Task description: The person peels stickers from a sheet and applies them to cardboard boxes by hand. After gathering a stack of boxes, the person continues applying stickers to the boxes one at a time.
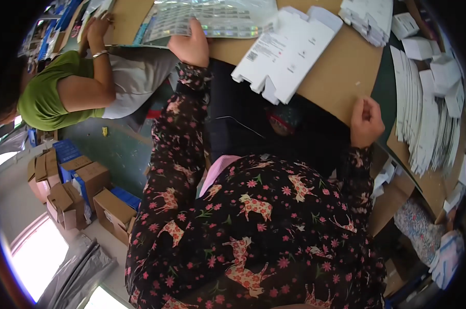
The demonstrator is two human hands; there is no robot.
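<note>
At the table's near edge, my left hand (190, 45) has its thumb on top of a sheet of shiny labels (207, 19) and its other fingers hidden beneath. Rows of small silvery, rainbow-glinting labels cover the sheet. To its right lies a flat, unfolded white carton (289, 54) with printing, its tabs reaching over the table edge. My right hand (367, 123) rests by the table's right front corner with its fingers curled in. Whatever it may hold is hidden. A tiny pale scrap (357, 83) lies on the brown tabletop (332, 77) near that hand.
More flat white cartons (368, 19) lie at the far right. Stacked carton blanks (410, 113) and small folded white boxes (444, 72) fill the right side. A co-worker in a green top (63, 95) sits at left. Brown cardboard boxes (86, 180) stand on the floor behind.
</note>
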